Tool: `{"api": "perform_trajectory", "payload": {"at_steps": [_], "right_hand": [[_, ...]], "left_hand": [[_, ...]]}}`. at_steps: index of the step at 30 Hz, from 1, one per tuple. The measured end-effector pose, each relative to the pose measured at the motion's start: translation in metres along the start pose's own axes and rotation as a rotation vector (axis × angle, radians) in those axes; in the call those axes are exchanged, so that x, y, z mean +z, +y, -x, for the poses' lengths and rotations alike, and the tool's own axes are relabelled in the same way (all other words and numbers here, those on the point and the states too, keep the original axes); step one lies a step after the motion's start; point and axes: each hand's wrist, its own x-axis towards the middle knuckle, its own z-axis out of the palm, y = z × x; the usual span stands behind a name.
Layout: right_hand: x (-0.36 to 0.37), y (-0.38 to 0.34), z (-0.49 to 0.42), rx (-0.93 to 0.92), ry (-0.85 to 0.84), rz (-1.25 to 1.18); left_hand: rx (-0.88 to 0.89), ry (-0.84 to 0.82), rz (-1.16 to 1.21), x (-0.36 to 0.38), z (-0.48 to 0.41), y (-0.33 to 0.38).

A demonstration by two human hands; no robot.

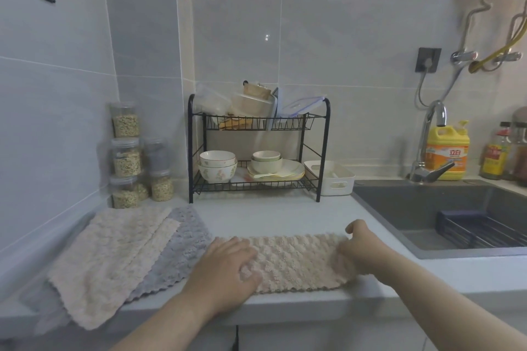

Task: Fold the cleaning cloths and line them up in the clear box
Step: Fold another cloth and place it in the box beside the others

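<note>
A beige cleaning cloth [296, 261], folded into a long strip, lies on the counter near the front edge. My left hand [228, 265] rests flat on its left end, fingers spread. My right hand [360, 245] is at the strip's right end, its fingers curled into the fabric there. To the left lies a pile of unfolded cloths: two beige ones [111, 259] over a grey one [182, 245], hanging partly over the counter edge. Clear plastic boxes [251, 107] and lids sit on the top shelf of the black rack.
A black two-tier dish rack [323, 151] with bowls and plates stands at the back. Jars of grain [127, 157] are stacked in the left corner. A white basket [333, 179] sits beside the rack. The dark sink [445, 219], faucet [427, 145] and yellow detergent bottle [447, 151] are on the right.
</note>
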Motion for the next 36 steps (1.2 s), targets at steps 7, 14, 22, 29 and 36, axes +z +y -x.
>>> {"api": "perform_trajectory", "payload": {"at_steps": [7, 14, 22, 29, 36], "right_hand": [[-0.016, -0.004, 0.005, 0.051, 0.034, -0.327], [-0.031, -0.02, 0.008, -0.088, 0.023, -0.335], [0.024, -0.076, 0.02, -0.269, -0.124, -0.259], [0.087, -0.108, 0.032, -0.366, -0.182, 0.013], [0.106, -0.103, 0.031, -0.405, -0.242, 0.073]], "left_hand": [[-0.014, -0.282, -0.039, 0.011, -0.041, 0.06], [-0.056, -0.026, 0.032, -0.003, -0.022, 0.02], [-0.251, 0.065, 0.297, -0.001, -0.001, -0.037], [-0.187, 0.097, 0.22, 0.006, -0.005, -0.051], [-0.165, 0.1, 0.239, 0.003, -0.007, -0.054]]}}
